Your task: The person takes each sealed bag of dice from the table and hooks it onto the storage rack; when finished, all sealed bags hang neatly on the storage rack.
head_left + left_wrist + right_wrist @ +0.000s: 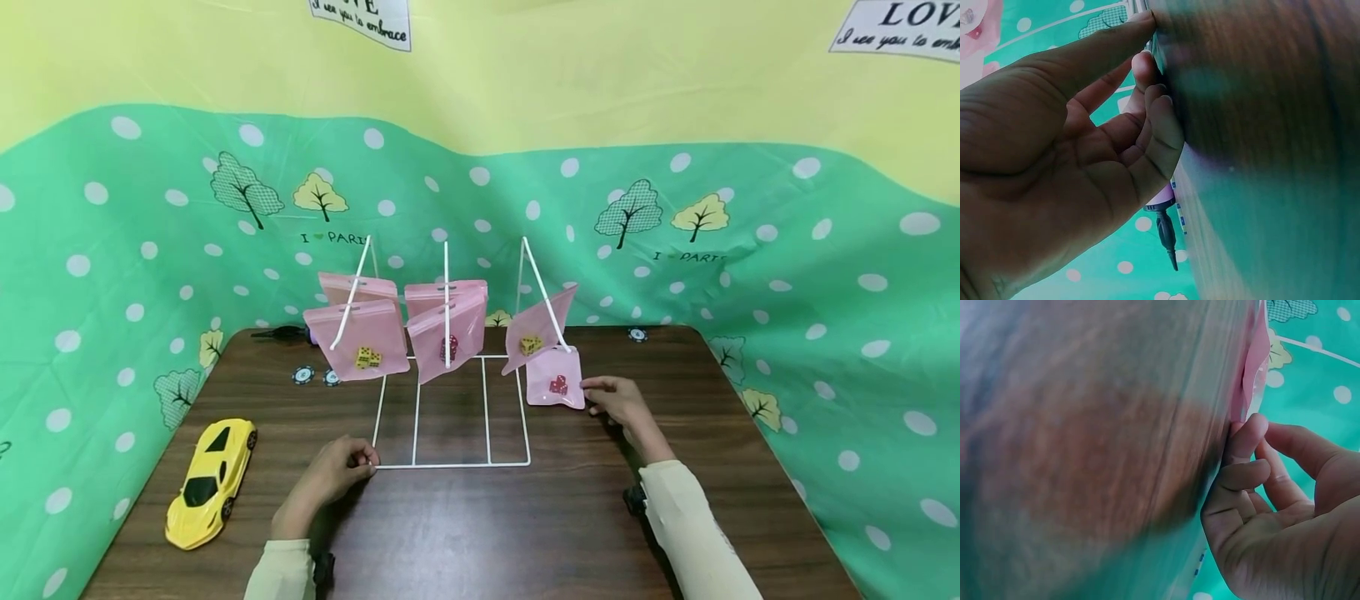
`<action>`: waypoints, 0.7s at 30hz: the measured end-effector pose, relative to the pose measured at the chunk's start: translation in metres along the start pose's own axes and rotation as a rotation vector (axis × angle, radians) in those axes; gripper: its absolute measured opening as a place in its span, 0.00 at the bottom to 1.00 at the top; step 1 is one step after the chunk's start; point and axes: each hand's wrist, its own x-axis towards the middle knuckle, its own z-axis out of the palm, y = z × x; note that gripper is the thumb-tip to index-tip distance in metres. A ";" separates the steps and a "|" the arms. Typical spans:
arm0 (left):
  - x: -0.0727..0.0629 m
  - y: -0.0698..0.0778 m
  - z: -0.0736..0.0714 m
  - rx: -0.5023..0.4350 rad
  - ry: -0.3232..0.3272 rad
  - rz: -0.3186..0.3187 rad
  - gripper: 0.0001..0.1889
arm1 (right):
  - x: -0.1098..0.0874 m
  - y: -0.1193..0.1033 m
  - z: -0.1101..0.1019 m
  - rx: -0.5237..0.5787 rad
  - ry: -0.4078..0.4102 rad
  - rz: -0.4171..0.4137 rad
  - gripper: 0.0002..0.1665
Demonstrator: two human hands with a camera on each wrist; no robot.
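A white wire rack [457,466] with three upright prongs stands on the wooden table. At its front left corner my left hand [333,473] pinches the wire between thumb and fingers; the left wrist view shows that hand [1079,131] low against the tabletop. My right hand [621,404] pinches the right edge of a small pink zip bag [542,392] with red dice in it, beside the right prong. Its thumb and forefinger meet at the bag [1254,369] in the right wrist view. Another pink bag [558,312], with yellow dice, hangs on that prong.
Pink bags [337,332] with dice hang in pairs on the left prong and the middle prong [447,275]. A yellow toy car [212,483] lies at the left. Poker chips [303,375] and a dark pointed object [281,333] lie near the back. A patterned cloth surrounds the table.
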 end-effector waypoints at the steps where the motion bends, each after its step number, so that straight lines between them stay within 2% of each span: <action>1: 0.000 0.000 0.000 -0.004 0.000 -0.001 0.08 | 0.000 0.000 0.000 0.003 -0.003 -0.005 0.19; 7: -0.001 0.000 0.002 -0.013 0.001 -0.007 0.08 | 0.001 -0.003 0.006 0.016 -0.010 -0.017 0.18; 15: 0.001 0.000 0.002 0.010 0.006 -0.059 0.09 | 0.002 -0.008 0.013 0.024 -0.008 -0.005 0.18; 21: 0.000 0.001 0.001 0.008 0.004 -0.021 0.09 | 0.003 -0.009 0.017 0.028 -0.007 0.011 0.18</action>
